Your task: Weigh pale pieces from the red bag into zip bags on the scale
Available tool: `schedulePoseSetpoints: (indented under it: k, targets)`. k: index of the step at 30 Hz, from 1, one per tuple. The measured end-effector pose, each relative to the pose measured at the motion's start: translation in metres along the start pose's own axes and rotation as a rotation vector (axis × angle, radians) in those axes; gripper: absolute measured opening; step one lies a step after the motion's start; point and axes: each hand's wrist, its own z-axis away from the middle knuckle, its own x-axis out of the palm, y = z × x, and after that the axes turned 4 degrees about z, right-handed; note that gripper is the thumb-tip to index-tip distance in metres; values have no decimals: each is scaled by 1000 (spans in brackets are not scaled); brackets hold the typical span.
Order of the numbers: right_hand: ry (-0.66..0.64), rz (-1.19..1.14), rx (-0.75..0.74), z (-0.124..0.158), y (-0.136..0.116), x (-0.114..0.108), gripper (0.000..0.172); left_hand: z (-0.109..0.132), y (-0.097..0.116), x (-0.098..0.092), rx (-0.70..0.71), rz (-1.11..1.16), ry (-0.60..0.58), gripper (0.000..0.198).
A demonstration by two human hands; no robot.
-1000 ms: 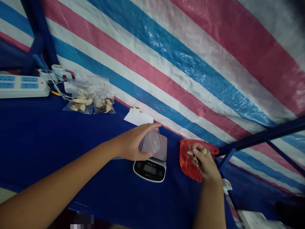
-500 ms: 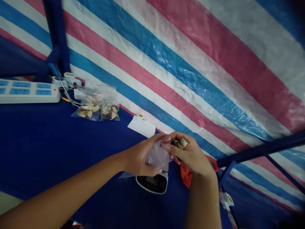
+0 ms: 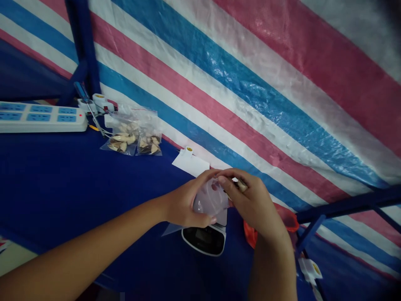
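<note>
My left hand [image 3: 184, 200] grips a small clear plastic bag [image 3: 211, 200] and holds it above a small digital scale [image 3: 205, 239] on the blue table. My right hand [image 3: 250, 200] is closed around several pale shell-like pieces [image 3: 241, 185], with its fingers at the bag's mouth. A red plastic bag [image 3: 283, 217] lies on the table just right of the scale, partly hidden behind my right wrist.
Two filled clear bags [image 3: 133, 138] lie at the back left beside a white power strip [image 3: 42, 118] and a screwdriver [image 3: 86, 100]. A white paper slip [image 3: 191, 162] lies behind the scale. A striped tarp [image 3: 250, 75] walls the back. Blue frame bars [image 3: 344, 205] run at the right.
My right hand rose from the red bag with the pieces and came to the mouth of the clear bag. My left hand lifted that bag slightly off the scale.
</note>
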Motion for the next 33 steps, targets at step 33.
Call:
schedulePoseSetpoints:
  k: [33]
  targets:
    - [220, 325, -21, -2, -2, 8, 22, 0, -2, 3, -28, -16, 58, 95]
